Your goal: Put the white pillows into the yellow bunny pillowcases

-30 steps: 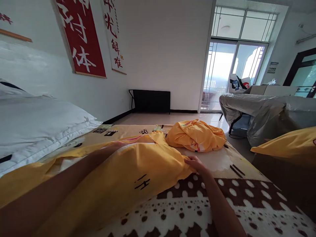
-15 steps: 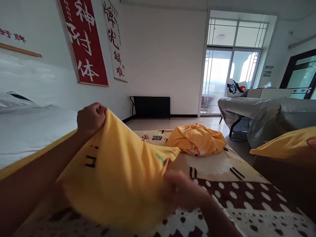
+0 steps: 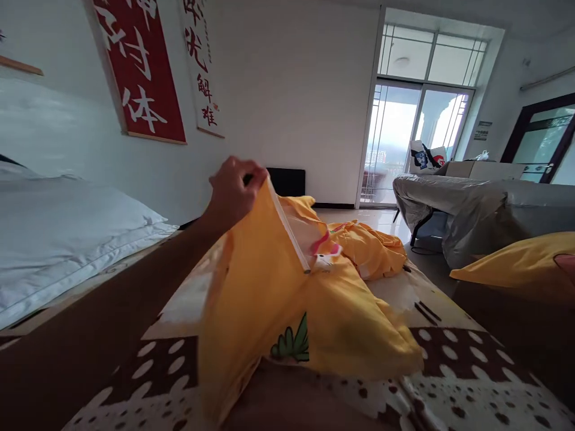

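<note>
My left hand (image 3: 236,188) is raised and pinches the upper corner of a yellow pillowcase (image 3: 256,281). The cloth hangs from it, with a pale edge strip slanting down to the right and a green leaf print low down. My right forearm (image 3: 291,398) comes in dark at the bottom edge and runs under or into the yellow cloth. The cloth hides the right hand's fingers. Behind the pillowcase, a crumpled yellow cloth bundle (image 3: 371,251) lies on the patterned blanket (image 3: 449,359).
White pillows (image 3: 76,239) lie at the left. A yellow pillow (image 3: 521,263) is at the right edge. Beyond it stands a table under plastic sheeting (image 3: 476,203), with a bag (image 3: 426,157) and boxes on top. A black panel (image 3: 287,184) leans by the far wall.
My left hand has moved right and up with the pillowcase corner. My right hand has gone from beside the cloth to down behind or inside it. The cloth has turned and spread right.
</note>
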A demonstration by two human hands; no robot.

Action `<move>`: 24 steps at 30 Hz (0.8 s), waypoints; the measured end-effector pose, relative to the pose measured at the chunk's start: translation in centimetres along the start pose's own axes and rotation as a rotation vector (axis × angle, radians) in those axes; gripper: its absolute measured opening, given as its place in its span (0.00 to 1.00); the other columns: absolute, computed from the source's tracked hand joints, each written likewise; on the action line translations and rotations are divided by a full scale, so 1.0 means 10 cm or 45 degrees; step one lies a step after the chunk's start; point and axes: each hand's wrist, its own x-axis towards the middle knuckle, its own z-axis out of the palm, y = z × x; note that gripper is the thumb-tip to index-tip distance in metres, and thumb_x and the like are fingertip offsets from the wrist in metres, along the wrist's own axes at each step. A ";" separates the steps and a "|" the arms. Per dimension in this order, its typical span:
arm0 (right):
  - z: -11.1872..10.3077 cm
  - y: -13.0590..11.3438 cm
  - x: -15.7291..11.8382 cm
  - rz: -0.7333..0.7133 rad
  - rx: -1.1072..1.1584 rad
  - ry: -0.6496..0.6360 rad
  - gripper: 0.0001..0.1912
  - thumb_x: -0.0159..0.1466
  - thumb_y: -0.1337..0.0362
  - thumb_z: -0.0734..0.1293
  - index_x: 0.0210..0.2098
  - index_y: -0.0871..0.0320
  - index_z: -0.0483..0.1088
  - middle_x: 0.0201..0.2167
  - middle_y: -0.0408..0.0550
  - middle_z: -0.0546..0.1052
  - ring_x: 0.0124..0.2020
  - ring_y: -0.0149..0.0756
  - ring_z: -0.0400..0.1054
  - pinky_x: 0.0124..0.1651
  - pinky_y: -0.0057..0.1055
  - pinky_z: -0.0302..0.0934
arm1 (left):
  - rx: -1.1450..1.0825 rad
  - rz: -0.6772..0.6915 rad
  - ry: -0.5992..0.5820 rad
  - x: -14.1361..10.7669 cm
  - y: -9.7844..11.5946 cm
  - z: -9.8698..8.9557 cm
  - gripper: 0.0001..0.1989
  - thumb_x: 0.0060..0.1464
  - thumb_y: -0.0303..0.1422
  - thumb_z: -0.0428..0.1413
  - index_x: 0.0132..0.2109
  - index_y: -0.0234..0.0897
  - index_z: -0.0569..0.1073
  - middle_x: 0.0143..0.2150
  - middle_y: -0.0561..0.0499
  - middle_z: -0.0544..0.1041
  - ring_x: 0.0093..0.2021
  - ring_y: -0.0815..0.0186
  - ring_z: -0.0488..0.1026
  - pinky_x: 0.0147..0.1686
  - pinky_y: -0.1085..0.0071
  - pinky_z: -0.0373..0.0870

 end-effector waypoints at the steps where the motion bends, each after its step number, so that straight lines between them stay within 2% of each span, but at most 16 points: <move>1: 0.04 0.06 0.02 0.039 -0.040 0.001 0.07 0.56 0.69 0.66 0.32 0.52 0.74 0.33 0.43 0.80 0.35 0.38 0.73 0.34 0.30 0.63 | 0.051 -0.007 -0.128 -0.15 -0.14 -0.02 0.11 0.56 0.29 0.52 0.44 0.30 0.75 0.42 0.46 0.73 0.46 0.63 0.68 0.48 0.65 0.59; 2: 0.08 0.12 0.02 0.083 -0.088 0.010 0.05 0.56 0.68 0.66 0.32 0.55 0.73 0.31 0.46 0.79 0.32 0.38 0.72 0.32 0.30 0.62 | 0.080 -0.022 -0.244 -0.35 -0.29 -0.05 0.14 0.55 0.28 0.53 0.49 0.33 0.73 0.42 0.46 0.73 0.45 0.62 0.69 0.46 0.66 0.61; 3: 0.11 0.16 0.02 0.131 -0.131 0.032 0.04 0.56 0.68 0.66 0.31 0.57 0.72 0.29 0.47 0.79 0.30 0.37 0.71 0.30 0.29 0.60 | 0.098 -0.083 -0.395 -0.59 -0.44 -0.10 0.14 0.54 0.30 0.54 0.48 0.33 0.73 0.36 0.49 0.74 0.39 0.63 0.70 0.42 0.68 0.63; 4: 0.13 0.19 0.01 0.180 -0.156 0.066 0.03 0.56 0.67 0.65 0.30 0.58 0.71 0.27 0.47 0.78 0.27 0.35 0.69 0.29 0.29 0.57 | 0.119 -0.207 -0.602 -0.87 -0.59 -0.16 0.12 0.55 0.36 0.54 0.42 0.34 0.74 0.28 0.51 0.74 0.31 0.63 0.71 0.35 0.69 0.63; 5: 0.14 0.21 0.00 0.227 -0.155 0.110 0.03 0.57 0.67 0.65 0.28 0.59 0.70 0.26 0.46 0.77 0.26 0.33 0.68 0.28 0.28 0.55 | 0.144 -0.395 -0.800 -1.17 -0.72 -0.23 0.17 0.56 0.44 0.51 0.31 0.34 0.73 0.20 0.51 0.70 0.24 0.63 0.69 0.30 0.69 0.62; 7: 0.16 0.21 -0.01 0.310 -0.077 0.215 0.06 0.58 0.66 0.63 0.25 0.58 0.67 0.25 0.44 0.76 0.24 0.30 0.67 0.27 0.27 0.52 | -0.026 -0.959 -1.394 -1.79 -0.94 -0.34 0.33 0.54 0.57 0.44 0.16 0.35 0.68 0.12 0.46 0.67 0.16 0.61 0.67 0.23 0.68 0.61; 8: 0.16 0.19 -0.01 0.351 -0.027 0.259 0.08 0.60 0.66 0.63 0.24 0.58 0.66 0.24 0.44 0.76 0.24 0.29 0.66 0.27 0.26 0.51 | -0.220 -1.220 -1.530 -2.08 -1.01 -0.38 0.37 0.52 0.61 0.41 0.15 0.35 0.68 0.13 0.42 0.69 0.15 0.58 0.67 0.19 0.67 0.60; 9: 0.15 0.17 0.00 0.385 0.025 0.290 0.10 0.61 0.66 0.62 0.23 0.58 0.65 0.24 0.44 0.75 0.25 0.28 0.66 0.28 0.25 0.51 | -0.466 -1.456 -1.605 -2.35 -1.06 -0.40 0.37 0.49 0.63 0.43 0.18 0.34 0.72 0.17 0.39 0.73 0.17 0.55 0.69 0.18 0.67 0.60; 10: 0.14 0.15 0.00 0.396 0.078 0.303 0.10 0.61 0.66 0.62 0.23 0.58 0.65 0.24 0.43 0.75 0.26 0.28 0.66 0.29 0.25 0.52 | -0.714 -1.629 -1.612 -2.59 -1.07 -0.40 0.34 0.46 0.63 0.47 0.24 0.35 0.76 0.23 0.38 0.77 0.20 0.52 0.72 0.19 0.65 0.62; 12: 0.04 0.11 -0.02 0.327 0.205 0.246 0.09 0.62 0.66 0.62 0.25 0.58 0.67 0.26 0.43 0.76 0.27 0.28 0.67 0.31 0.24 0.55 | -1.145 -1.769 -1.350 -2.92 -1.00 -0.36 0.28 0.45 0.58 0.54 0.34 0.37 0.78 0.30 0.41 0.80 0.30 0.50 0.76 0.25 0.63 0.69; 14: -0.15 0.14 -0.11 0.283 0.371 0.188 0.06 0.62 0.65 0.62 0.31 0.57 0.70 0.30 0.42 0.77 0.30 0.28 0.69 0.35 0.23 0.58 | -1.424 -1.894 -1.159 -3.09 -0.85 -0.30 0.24 0.46 0.53 0.58 0.40 0.37 0.78 0.35 0.43 0.80 0.38 0.50 0.77 0.33 0.62 0.72; 15: -0.27 0.20 -0.19 0.329 0.448 0.200 0.06 0.62 0.64 0.63 0.35 0.56 0.72 0.33 0.41 0.78 0.32 0.28 0.70 0.37 0.23 0.59 | -1.508 -1.937 -1.120 -3.12 -0.76 -0.27 0.23 0.46 0.51 0.58 0.42 0.37 0.77 0.37 0.42 0.80 0.41 0.50 0.77 0.37 0.62 0.72; 18: -0.62 0.55 -0.55 0.786 0.457 0.600 0.10 0.63 0.59 0.62 0.41 0.54 0.72 0.40 0.44 0.78 0.38 0.33 0.71 0.44 0.29 0.61 | -1.717 -2.001 -1.134 -3.18 -0.57 -0.24 0.27 0.49 0.49 0.57 0.49 0.34 0.75 0.45 0.40 0.79 0.47 0.50 0.75 0.43 0.61 0.71; 20: -0.70 0.87 -0.85 1.086 0.283 0.754 0.14 0.62 0.57 0.62 0.43 0.56 0.71 0.44 0.50 0.77 0.44 0.40 0.70 0.50 0.37 0.60 | -1.802 -2.080 -1.191 -3.23 -0.53 -0.25 0.28 0.50 0.50 0.55 0.51 0.33 0.73 0.45 0.40 0.79 0.43 0.51 0.76 0.39 0.63 0.72; 22: -0.61 1.15 -1.16 1.450 0.266 0.729 0.17 0.59 0.58 0.63 0.45 0.59 0.70 0.49 0.56 0.75 0.52 0.46 0.66 0.57 0.42 0.55 | -1.810 -2.199 -1.173 -3.28 -0.53 -0.28 0.27 0.51 0.50 0.55 0.49 0.32 0.74 0.41 0.41 0.80 0.38 0.54 0.78 0.34 0.66 0.72; 24: -0.41 1.29 -1.44 1.648 0.456 0.605 0.18 0.58 0.57 0.64 0.44 0.61 0.71 0.45 0.58 0.76 0.52 0.49 0.67 0.56 0.42 0.57 | -1.812 -2.251 -1.067 -3.29 -0.54 -0.32 0.22 0.49 0.45 0.58 0.45 0.30 0.75 0.37 0.41 0.81 0.38 0.53 0.78 0.36 0.65 0.73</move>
